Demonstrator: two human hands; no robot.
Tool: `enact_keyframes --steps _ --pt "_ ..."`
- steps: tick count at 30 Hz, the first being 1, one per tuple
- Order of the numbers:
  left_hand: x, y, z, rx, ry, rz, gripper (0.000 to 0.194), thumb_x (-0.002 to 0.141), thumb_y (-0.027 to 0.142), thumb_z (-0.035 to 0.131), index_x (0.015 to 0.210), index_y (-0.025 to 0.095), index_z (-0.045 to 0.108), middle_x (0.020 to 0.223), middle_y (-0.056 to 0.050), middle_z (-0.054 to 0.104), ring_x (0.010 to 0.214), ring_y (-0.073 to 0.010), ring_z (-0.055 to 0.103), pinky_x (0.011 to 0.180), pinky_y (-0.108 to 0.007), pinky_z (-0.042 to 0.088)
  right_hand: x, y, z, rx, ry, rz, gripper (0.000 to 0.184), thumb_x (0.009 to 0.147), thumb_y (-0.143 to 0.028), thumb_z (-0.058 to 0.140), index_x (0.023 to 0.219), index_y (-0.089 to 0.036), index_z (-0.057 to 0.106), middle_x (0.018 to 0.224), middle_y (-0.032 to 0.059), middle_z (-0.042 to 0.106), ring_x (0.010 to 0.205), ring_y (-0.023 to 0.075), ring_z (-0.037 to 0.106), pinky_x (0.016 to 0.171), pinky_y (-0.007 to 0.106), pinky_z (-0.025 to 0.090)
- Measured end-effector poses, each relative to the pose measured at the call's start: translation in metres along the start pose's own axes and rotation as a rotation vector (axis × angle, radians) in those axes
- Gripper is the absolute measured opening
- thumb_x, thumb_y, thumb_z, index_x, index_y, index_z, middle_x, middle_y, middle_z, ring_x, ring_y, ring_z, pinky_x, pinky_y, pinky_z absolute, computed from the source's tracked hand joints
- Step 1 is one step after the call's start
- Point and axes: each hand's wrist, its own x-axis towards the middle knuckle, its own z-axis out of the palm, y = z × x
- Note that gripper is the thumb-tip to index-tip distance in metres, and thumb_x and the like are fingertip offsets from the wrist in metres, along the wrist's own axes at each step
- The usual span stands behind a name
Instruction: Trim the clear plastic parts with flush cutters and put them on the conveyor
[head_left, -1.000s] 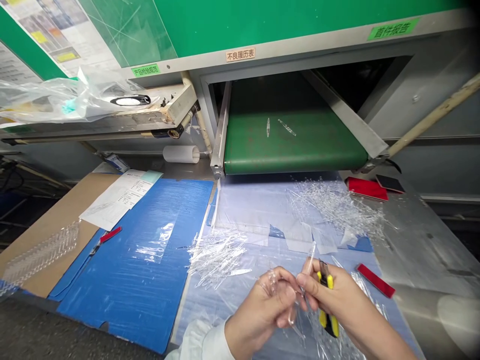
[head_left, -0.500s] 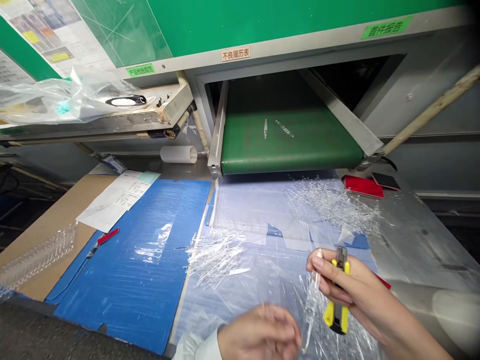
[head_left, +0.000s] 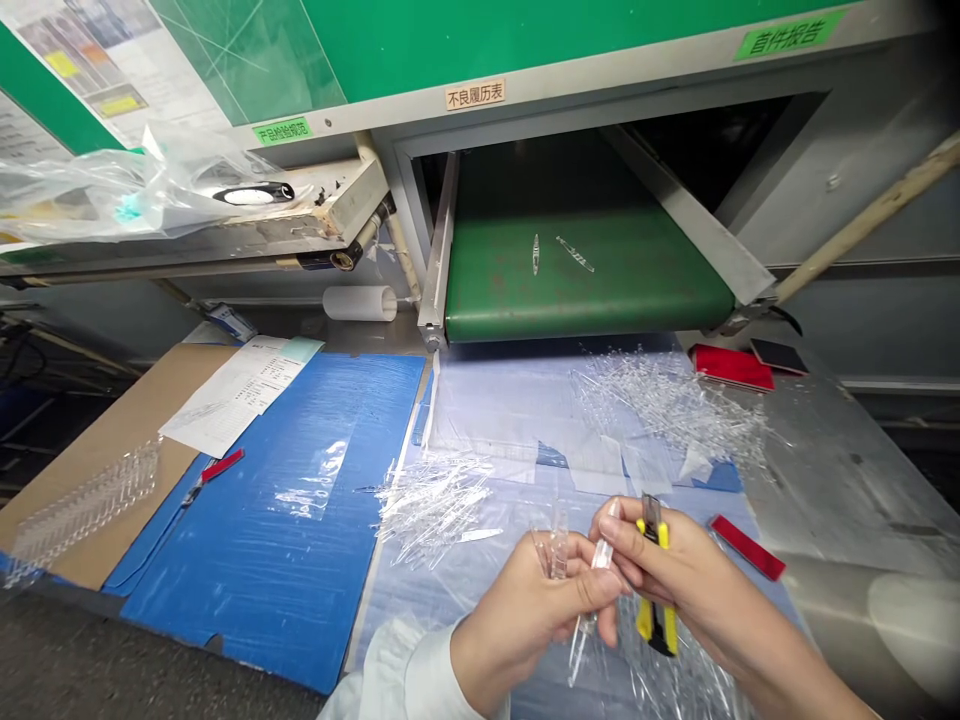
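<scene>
ok so my L hand (head_left: 529, 605) is back on the clear pc (head_left: 602, 553), was apart a sec ago. R hand (head_left: 679, 550) pinches it too, cutter (head_left: 660, 625) still gripped btw.

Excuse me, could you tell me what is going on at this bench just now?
The left hand and right hand hold a slim clear piece between them. The right also grips a yellow and black cutter. Clear pieces lie heaped on the bluish sheeting, and two more rest on the green conveyor belt.
</scene>
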Motion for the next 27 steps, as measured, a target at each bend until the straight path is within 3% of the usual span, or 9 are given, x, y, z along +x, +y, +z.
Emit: enact_keyframes --steps 4,8,12,27 --pt "-0.003 0.006 0.001 0.087 0.064 0.024 0.026 0.079 0.039 0.062 0.084 0.013 0.059 0.046 0.005 0.054 0.035 -0.0034 0.029 0.041 -0.019 0.022 -0.01 0.0 -0.006 -0.211 0.098 -0.111 0.044 0.088 -0.062 0.031 0.09 -0.023 0.05 0.063 -0.0025 0.044 0.057 0.0144 0.042 0.056 0.027 0.033" --pt "-0.007 0.015 0.003 0.2 0.109 0.072 0.025 0.081 0.039 0.062 0.084 0.015 0.055 0.051 0.004 0.055 0.046 -0.0068 0.04 0.054 -0.021 0.032 -0.024 -0.006 -0.002 -0.513 0.047 -0.15 0.042 0.094 -0.05 0.023 0.072 -0.023 0.046 0.068 0.0001 0.05 0.064 0.0164 0.048 0.061 0.03 0.034" --pt "-0.008 0.021 0.007 0.247 0.113 0.092 0.027 0.081 0.042 0.06 0.077 0.017 0.05 0.052 0.004 0.053 0.049 -0.0086 0.041 0.056 -0.023 0.033 -0.028 -0.004 0.001 -0.713 -0.037 -0.201 0.035 0.095 -0.044 0.029 0.074 -0.024 0.049 0.073 0.0006 0.058 0.068 0.0174 0.054 0.063 0.03 0.037" --pt "-0.012 0.02 0.008 0.386 0.216 0.124 0.018 0.081 0.033 0.061 0.074 0.018 0.053 0.056 0.002 0.058 0.058 -0.0122 0.052 0.061 -0.024 0.038 -0.029 -0.002 0.001 -0.748 -0.024 -0.277 0.035 0.095 -0.039 0.031 0.07 -0.024 0.05 0.066 -0.001 0.057 0.06 0.0145 0.055 0.055 0.026 0.04"
